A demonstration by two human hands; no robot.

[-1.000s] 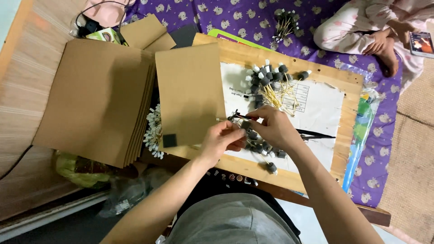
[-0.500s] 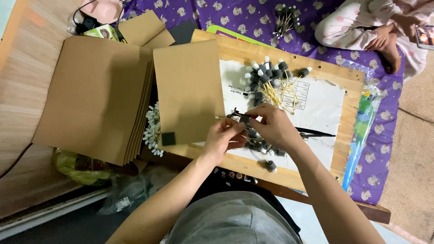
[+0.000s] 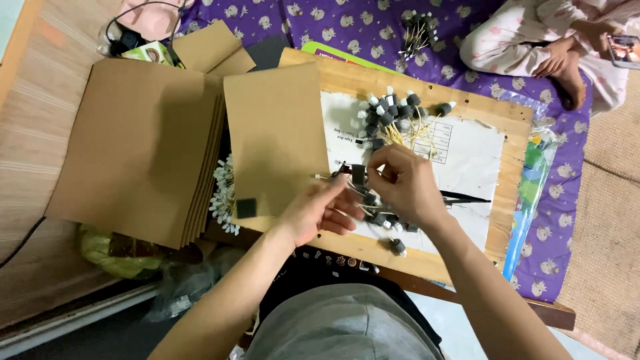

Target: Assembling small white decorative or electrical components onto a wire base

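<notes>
Head view: little has changed since a second ago. A dark foam piece (image 3: 359, 175) is still pinched by the right hand (image 3: 403, 183) and left hand (image 3: 319, 208) above the board (image 3: 513, 133), so assembly continues.

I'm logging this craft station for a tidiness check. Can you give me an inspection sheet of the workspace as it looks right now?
Surface: wooden board with a white paper sheet on it.
Job's things: small dark foam piece on a thin stick, pinched between left hand and right hand; pile of similar stick pieces farther along the board; more below the hands.
Clutter: stack of cardboard sheets, single cardboard sheet, green bag.
Grippers: both hands closed on the piece.
Cables: black cable at top left.
Surroundings: purple patterned cloth; another person's legs at top right.
</notes>
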